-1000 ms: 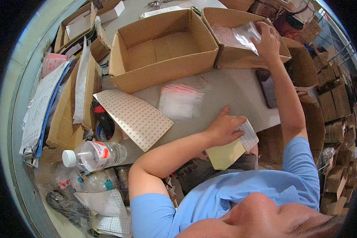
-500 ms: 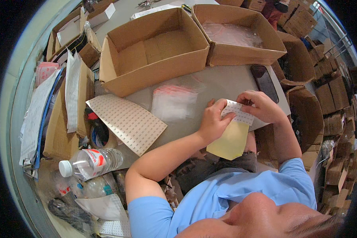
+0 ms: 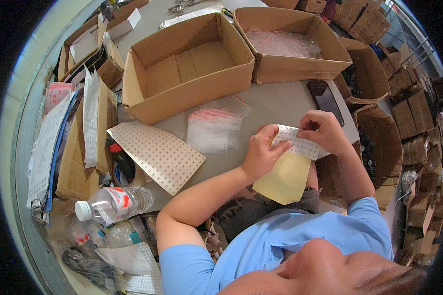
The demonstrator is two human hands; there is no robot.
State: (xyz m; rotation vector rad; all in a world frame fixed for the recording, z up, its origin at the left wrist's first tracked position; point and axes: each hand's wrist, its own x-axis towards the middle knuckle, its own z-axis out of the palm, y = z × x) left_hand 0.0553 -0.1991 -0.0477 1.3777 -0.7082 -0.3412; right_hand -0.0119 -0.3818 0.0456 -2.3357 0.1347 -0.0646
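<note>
My left hand [image 3: 263,152] pinches the left side of a bent sheet of small printed labels [image 3: 305,147], its thumb lying on the labelled face. Below that strip, the sheet's plain yellow part [image 3: 283,178] hangs over my lap. At the upper edge, the fingers of my right hand [image 3: 324,132] are closed on the sheet; any single label between their tips is too small to make out. A stack of clear zip bags [image 3: 214,130] with red-edged tops lies on the table beyond my left hand. Left of it, a second label sheet [image 3: 157,155] rests flat, slightly curled.
Two open cardboard boxes [image 3: 189,73] [image 3: 295,59] stand at the back, the right one holding clear bags. A dark phone [image 3: 326,102] lies near the table's right edge. Beside the left edge are a plastic bottle [image 3: 115,204] and a tape roll [image 3: 125,172]. Larger cartons [image 3: 376,142] stand right.
The held sheet's yellow part has swung slightly down and left. My right hand has shifted a little along the sheet's upper edge. The whole view has moved slightly.
</note>
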